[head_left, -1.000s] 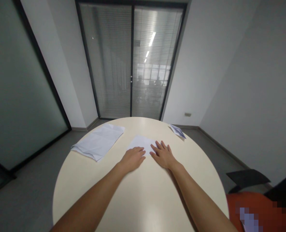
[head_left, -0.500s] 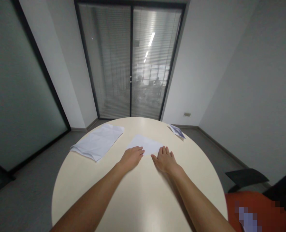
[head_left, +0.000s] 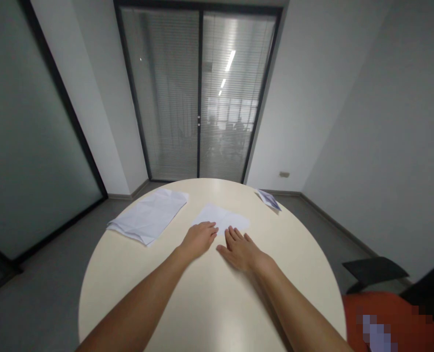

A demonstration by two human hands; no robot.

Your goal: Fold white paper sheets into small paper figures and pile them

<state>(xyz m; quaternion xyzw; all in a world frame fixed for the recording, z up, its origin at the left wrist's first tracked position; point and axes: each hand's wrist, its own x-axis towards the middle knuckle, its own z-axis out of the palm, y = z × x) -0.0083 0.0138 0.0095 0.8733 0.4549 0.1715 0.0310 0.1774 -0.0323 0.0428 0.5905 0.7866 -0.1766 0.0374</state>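
A small white sheet of paper (head_left: 222,215) with a crease down its middle lies near the far side of the round table (head_left: 198,313). Across the sheet's near left corner rests my left hand (head_left: 199,239), its fingers stretched out and covering that corner. My right hand (head_left: 240,249) is spread, thumb apart, with its fingertips at the sheet's near edge. Whether those fingertips press on the paper or hover over it, I cannot tell. Neither hand grips anything.
Larger folded white sheets (head_left: 149,215) lie on the table's left side. At the far right edge sits a folded paper with dark print (head_left: 268,199). A red-seated chair (head_left: 403,318) with a black armrest (head_left: 374,270) stands right of the table. Beyond is a glazed partition with blinds (head_left: 165,98).
My right hand has slid left and slightly nearer to me, uncovering the sheet's right corner. My left hand and the papers are nearly unmoved.
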